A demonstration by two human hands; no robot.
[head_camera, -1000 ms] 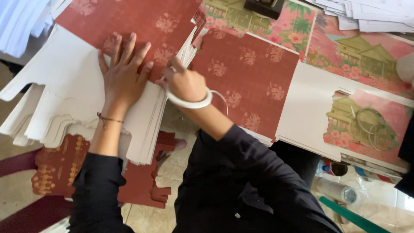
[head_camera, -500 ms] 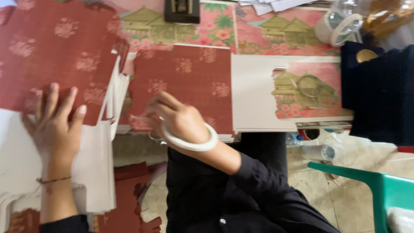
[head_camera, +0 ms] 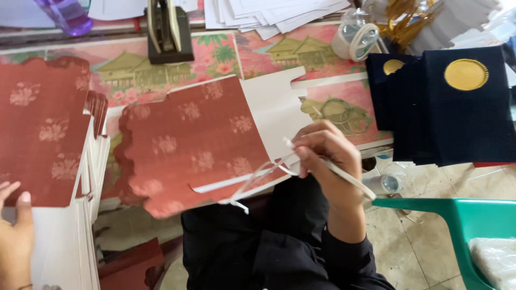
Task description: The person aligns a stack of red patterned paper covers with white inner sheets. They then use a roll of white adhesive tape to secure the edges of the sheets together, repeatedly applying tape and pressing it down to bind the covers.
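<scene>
The right hand (head_camera: 328,156) pinches with its fingers the white edge of a red patterned card (head_camera: 188,150) that overhangs the desk edge. At 9 o'clock the left hand (head_camera: 15,236) rests flat, fingers spread, on a card stack (head_camera: 48,134). At 2 o'clock a navy folder pile (head_camera: 457,107) lies.

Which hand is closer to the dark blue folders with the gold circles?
The right hand. It sits just left of the dark blue folders, holding a white strip. The left hand is far off at the left edge, on the card stack.
</scene>
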